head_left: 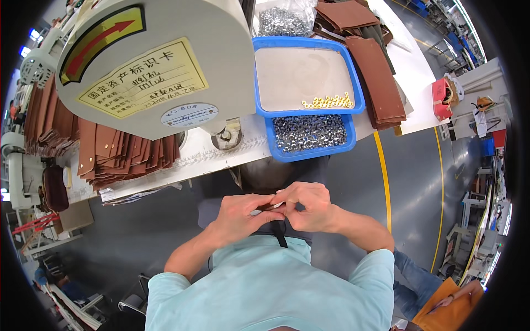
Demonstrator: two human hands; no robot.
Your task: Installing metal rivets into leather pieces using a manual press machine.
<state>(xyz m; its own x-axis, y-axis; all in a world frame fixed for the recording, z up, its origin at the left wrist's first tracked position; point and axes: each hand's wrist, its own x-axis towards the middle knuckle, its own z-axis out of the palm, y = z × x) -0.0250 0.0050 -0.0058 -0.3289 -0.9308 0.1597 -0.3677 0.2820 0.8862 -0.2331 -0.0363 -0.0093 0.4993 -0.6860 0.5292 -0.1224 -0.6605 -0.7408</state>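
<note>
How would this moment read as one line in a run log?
left hand and right hand: together pinching small brown piece | ahead: blue tray of gold rivets

Left hand: my left hand (238,216) pinches a small brown piece (270,207) from nine o'clock.
Right hand: my right hand (309,207) grips the same piece from three o'clock, fingertips touching the left's.
Twelve o'clock: a blue tray (353,144) of silver rivets (309,132); beyond it a second tray (264,107) with gold rivets (328,102).
Ten o'clock: the cream machine (182,49) above a fanned stack of brown strips (118,154).
One o'clock: more brown strips (378,77) on the white bench (411,66).
</note>
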